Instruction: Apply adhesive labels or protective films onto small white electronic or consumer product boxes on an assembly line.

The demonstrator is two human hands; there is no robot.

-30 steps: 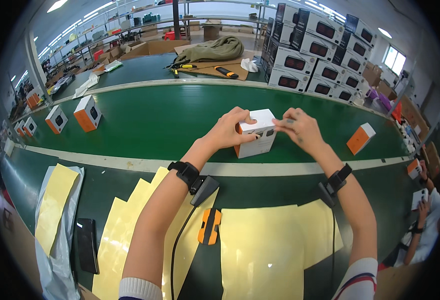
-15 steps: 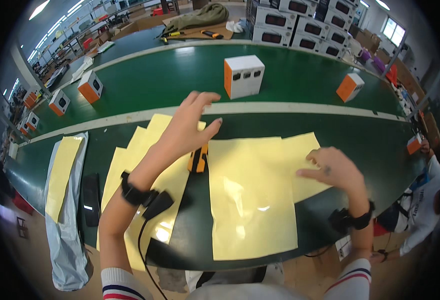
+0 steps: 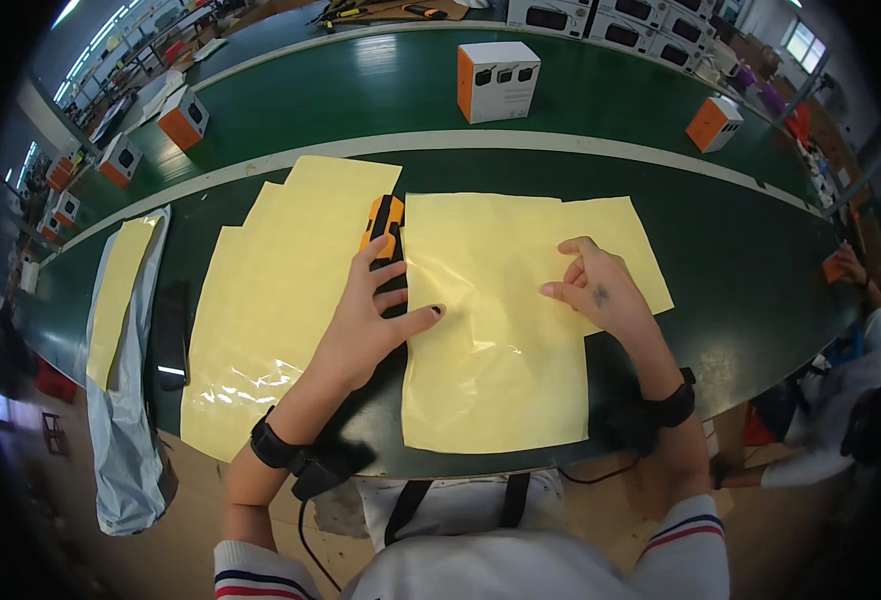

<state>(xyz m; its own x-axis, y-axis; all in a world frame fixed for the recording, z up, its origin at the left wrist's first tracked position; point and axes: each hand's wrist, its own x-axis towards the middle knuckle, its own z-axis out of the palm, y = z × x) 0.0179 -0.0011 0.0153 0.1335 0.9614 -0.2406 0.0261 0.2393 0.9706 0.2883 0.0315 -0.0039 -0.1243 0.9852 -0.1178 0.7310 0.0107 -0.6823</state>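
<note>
A glossy yellow sheet [image 3: 495,390] lies before me on the dark green table, overlapping a second yellow sheet [image 3: 628,235] on its right. My left hand [image 3: 365,325] is open, fingers spread, its thumb over the front sheet's left edge. Just beyond its fingertips lies an orange-and-black handheld tool [image 3: 384,222], its kind unclear. My right hand [image 3: 605,290] hovers above or rests on the right side of the sheets; I cannot tell which. Its fingers are loosely bent, thumb apart from the index finger, nothing in them. Several overlapping yellow sheets [image 3: 260,310] lie to the left.
At far left are a silver-grey plastic bag [image 3: 125,460] with a yellow strip [image 3: 123,290] on it and a flat black object [image 3: 171,335]. White-and-orange boxes [image 3: 500,85] stand on the green belt beyond a pale rail [image 3: 500,140]. Another person's hand [image 3: 853,268] is at right.
My left hand has come back from near the pale rail to the front sheet's left edge. My right hand stays over the right side of the sheets. The view has tilted down.
</note>
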